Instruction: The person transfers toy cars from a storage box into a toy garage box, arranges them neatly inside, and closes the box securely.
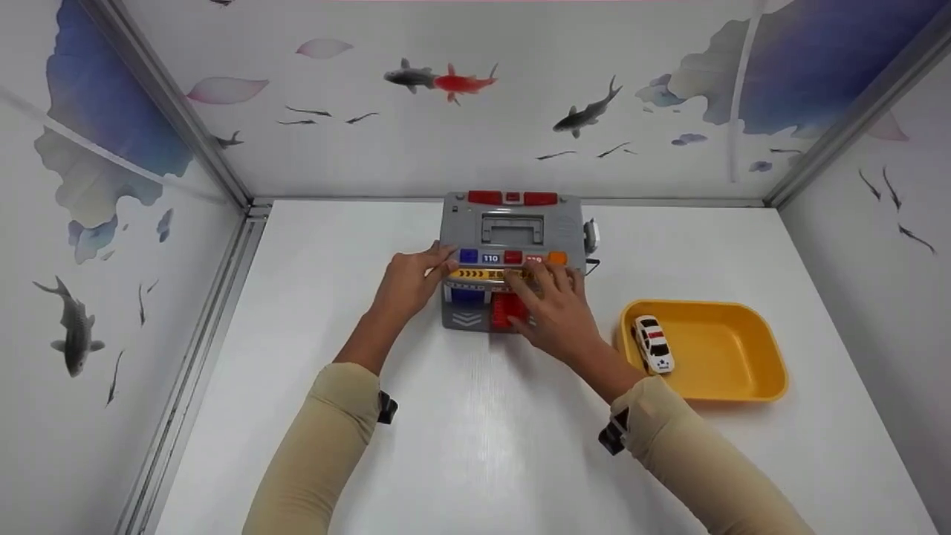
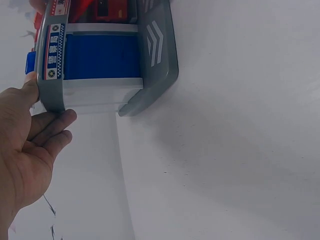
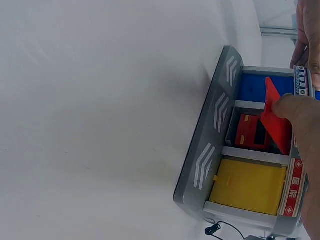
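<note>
A grey toy garage stands against the back wall, its front facing me. My left hand grips the left front corner of its roof, thumb on top and fingers underneath. Over the middle bay, my right hand spreads its fingers along the roof's front edge. Its thumb holds the red door swung outward. Inside that bay sits a red toy vehicle, partly hidden by the door. The blue door and the yellow door on either side are closed.
To the right lies a yellow tray with a white toy police car at its left side. A thin black cord hangs from the garage's right side. Printed panels enclose the white table.
</note>
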A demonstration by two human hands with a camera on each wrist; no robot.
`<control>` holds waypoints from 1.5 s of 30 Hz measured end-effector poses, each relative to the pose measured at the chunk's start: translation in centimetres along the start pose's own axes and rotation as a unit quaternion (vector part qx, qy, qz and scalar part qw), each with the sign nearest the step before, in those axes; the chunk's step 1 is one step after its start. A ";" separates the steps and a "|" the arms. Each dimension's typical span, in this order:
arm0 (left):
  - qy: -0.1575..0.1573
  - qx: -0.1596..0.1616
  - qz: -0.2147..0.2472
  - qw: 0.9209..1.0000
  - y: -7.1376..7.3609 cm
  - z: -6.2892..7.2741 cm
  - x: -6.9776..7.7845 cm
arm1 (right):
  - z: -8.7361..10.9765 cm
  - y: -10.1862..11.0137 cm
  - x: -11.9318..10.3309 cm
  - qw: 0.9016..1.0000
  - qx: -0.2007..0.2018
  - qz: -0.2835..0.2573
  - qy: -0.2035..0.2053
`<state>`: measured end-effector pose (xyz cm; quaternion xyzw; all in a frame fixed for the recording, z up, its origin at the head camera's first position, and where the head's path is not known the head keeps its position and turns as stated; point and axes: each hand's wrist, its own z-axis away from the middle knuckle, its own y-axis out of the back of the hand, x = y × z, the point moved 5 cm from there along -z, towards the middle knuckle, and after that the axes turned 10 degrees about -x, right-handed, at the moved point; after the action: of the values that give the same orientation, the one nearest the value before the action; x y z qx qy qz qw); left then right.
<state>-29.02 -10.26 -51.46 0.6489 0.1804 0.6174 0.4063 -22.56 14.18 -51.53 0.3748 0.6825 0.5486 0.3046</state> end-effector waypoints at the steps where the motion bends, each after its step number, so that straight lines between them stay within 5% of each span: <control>1: 0.001 -0.001 0.002 1.000 0.0 0.0 0.0 | 0.0 -0.2 0.0 1.000 0.001 0.002 -0.001; 22: 0.003 0.004 -0.001 1.000 0.0 0.2 0.1 | -0.6 -2.7 -0.3 0.998 0.017 0.058 -0.016; 36: 0.010 -0.001 -0.005 1.000 0.0 0.2 0.1 | -1.2 -4.1 -0.3 0.987 0.068 0.142 -0.022; 45: 0.008 -0.001 -0.002 1.000 0.0 0.2 0.2 | -1.3 -4.3 -0.4 0.984 0.067 0.165 -0.027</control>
<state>-28.80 -10.22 -51.29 0.6434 0.1838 0.6219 0.4068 -24.23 12.69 -55.41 0.5164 0.6378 0.5343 0.2027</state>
